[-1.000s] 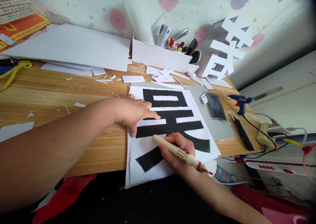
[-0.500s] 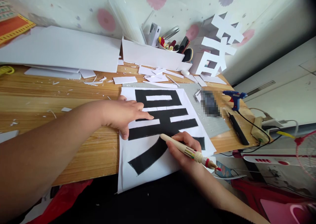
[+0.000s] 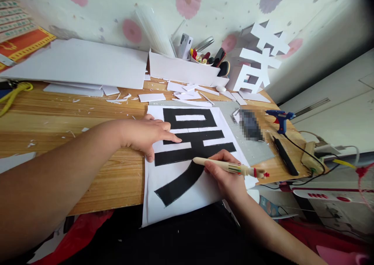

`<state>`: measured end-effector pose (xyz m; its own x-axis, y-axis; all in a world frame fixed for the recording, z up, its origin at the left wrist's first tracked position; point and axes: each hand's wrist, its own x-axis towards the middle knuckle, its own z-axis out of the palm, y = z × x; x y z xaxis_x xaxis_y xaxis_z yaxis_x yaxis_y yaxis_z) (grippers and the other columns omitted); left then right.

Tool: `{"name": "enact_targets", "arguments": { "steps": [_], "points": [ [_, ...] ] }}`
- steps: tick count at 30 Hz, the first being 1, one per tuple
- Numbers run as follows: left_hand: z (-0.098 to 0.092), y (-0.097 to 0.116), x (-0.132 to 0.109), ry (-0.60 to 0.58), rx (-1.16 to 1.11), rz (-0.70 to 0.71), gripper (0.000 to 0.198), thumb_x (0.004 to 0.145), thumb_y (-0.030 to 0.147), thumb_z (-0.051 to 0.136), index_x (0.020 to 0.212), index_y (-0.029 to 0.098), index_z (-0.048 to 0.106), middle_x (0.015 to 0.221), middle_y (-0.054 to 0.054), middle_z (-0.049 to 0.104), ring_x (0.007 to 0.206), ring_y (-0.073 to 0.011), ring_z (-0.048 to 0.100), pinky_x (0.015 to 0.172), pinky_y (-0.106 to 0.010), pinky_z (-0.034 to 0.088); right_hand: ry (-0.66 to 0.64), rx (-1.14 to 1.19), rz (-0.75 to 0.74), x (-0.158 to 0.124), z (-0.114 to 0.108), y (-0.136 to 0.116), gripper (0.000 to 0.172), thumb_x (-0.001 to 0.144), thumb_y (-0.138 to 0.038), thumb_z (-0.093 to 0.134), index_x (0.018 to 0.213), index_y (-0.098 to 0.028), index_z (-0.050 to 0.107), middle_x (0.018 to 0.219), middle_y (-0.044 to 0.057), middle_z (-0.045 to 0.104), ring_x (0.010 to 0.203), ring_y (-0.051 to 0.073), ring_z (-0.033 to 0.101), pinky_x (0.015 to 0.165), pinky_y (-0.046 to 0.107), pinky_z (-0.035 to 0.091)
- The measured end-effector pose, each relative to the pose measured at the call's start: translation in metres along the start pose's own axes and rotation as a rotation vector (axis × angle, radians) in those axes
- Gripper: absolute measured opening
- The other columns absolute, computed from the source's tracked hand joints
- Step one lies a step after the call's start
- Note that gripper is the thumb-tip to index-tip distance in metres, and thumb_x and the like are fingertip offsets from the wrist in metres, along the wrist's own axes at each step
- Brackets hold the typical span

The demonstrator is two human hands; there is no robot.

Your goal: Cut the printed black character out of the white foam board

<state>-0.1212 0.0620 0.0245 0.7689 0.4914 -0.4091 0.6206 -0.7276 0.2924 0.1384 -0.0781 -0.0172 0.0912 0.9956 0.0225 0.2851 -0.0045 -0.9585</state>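
Note:
A white paper sheet (image 3: 181,183) printed with a large black character (image 3: 175,156) lies near the table's front edge, partly over a grey cutting mat (image 3: 260,152). My left hand (image 3: 156,136) rests spread on the sheet's left side, its index finger on a black stroke. In my right hand (image 3: 226,175) is a thick cream multicolour pen (image 3: 224,165) with a red-trimmed end. Its tip touches the sheet or sits just above it, where the curved black stroke meets the bar. My right fingers cover part of the character's right side.
White board offcuts (image 3: 184,91) lie behind the sheet. Large white boards (image 3: 102,62) stand at the back left. A white three-dimensional character (image 3: 254,66), a blue glue gun (image 3: 280,119), a black cutter-like tool (image 3: 284,156) and a power strip (image 3: 311,159) are on the right.
The pen tip has shifted slightly along the junction of the strokes, and the pen now lies flatter. My left hand stays pressed on the sheet. The whole view has shifted slightly.

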Motion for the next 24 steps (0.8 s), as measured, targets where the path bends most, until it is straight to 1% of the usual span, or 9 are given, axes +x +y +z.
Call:
{"name": "enact_targets", "arguments": {
  "steps": [3, 7, 9, 11, 15, 20, 24],
  "points": [
    [-0.002, 0.003, -0.001, -0.018, 0.010, 0.003, 0.091, 0.064, 0.038, 0.081, 0.146, 0.049, 0.046, 0.117, -0.004, 0.061, 0.111, -0.0302, 0.053, 0.105, -0.048, 0.028, -0.100, 0.085, -0.018, 0.017, 0.011, -0.012, 0.030, 0.077, -0.044, 0.079, 0.072, -0.021, 0.061, 0.064, 0.000, 0.068, 0.056, 0.013, 0.057, 0.052, 0.025, 0.045],
    [-0.004, 0.004, -0.003, -0.025, 0.003, 0.020, 0.087, 0.066, 0.043, 0.078, 0.147, 0.042, 0.048, 0.118, -0.006, 0.059, 0.111, -0.0308, 0.053, 0.106, -0.049, 0.028, -0.267, 0.066, -0.100, 0.037, 0.045, -0.034, 0.032, 0.072, -0.044, 0.079, 0.068, -0.020, 0.057, 0.062, -0.001, 0.065, 0.053, 0.010, 0.053, 0.048, 0.023, 0.042],
    [-0.004, 0.003, -0.004, -0.023, -0.013, 0.016, 0.083, 0.065, 0.046, 0.077, 0.144, 0.041, 0.052, 0.116, -0.006, 0.059, 0.110, -0.0315, 0.053, 0.105, -0.049, 0.029, -0.316, 0.066, -0.129, 0.043, 0.061, -0.037, 0.032, 0.071, -0.043, 0.078, 0.067, -0.020, 0.056, 0.062, -0.002, 0.064, 0.052, 0.009, 0.051, 0.048, 0.022, 0.042],
    [-0.003, 0.001, -0.004, -0.016, -0.030, 0.013, 0.081, 0.061, 0.048, 0.079, 0.139, 0.041, 0.057, 0.115, -0.006, 0.059, 0.108, -0.0324, 0.052, 0.104, -0.050, 0.030, -0.337, 0.064, -0.146, 0.046, 0.071, -0.035, 0.031, 0.071, -0.042, 0.078, 0.067, -0.020, 0.055, 0.063, -0.002, 0.064, 0.053, 0.009, 0.050, 0.049, 0.022, 0.042],
    [-0.001, -0.003, -0.004, -0.009, -0.044, 0.044, 0.083, 0.058, 0.050, 0.080, 0.138, 0.044, 0.057, 0.114, -0.004, 0.058, 0.108, -0.0325, 0.050, 0.104, -0.051, 0.030, -0.350, 0.032, -0.158, 0.045, 0.076, -0.028, 0.026, 0.072, -0.037, 0.075, 0.067, -0.020, 0.056, 0.063, -0.002, 0.063, 0.052, 0.009, 0.050, 0.048, 0.022, 0.042],
    [-0.003, 0.001, -0.006, 0.019, -0.029, 0.072, 0.082, 0.061, 0.040, 0.078, 0.140, 0.043, 0.056, 0.107, -0.003, 0.058, 0.105, -0.0313, 0.052, 0.105, -0.051, 0.028, -0.337, -0.033, -0.171, 0.043, 0.076, -0.027, 0.024, 0.073, -0.036, 0.075, 0.068, -0.020, 0.058, 0.061, -0.002, 0.062, 0.051, 0.009, 0.050, 0.047, 0.022, 0.041],
    [-0.005, 0.004, -0.006, -0.002, -0.017, 0.064, 0.081, 0.062, 0.037, 0.079, 0.140, 0.042, 0.057, 0.106, -0.004, 0.058, 0.106, -0.0325, 0.053, 0.103, -0.051, 0.029, -0.356, -0.053, -0.180, 0.041, 0.077, -0.027, 0.020, 0.074, -0.033, 0.074, 0.070, -0.020, 0.060, 0.062, -0.002, 0.062, 0.050, 0.008, 0.049, 0.046, 0.021, 0.039]
  ]
}}
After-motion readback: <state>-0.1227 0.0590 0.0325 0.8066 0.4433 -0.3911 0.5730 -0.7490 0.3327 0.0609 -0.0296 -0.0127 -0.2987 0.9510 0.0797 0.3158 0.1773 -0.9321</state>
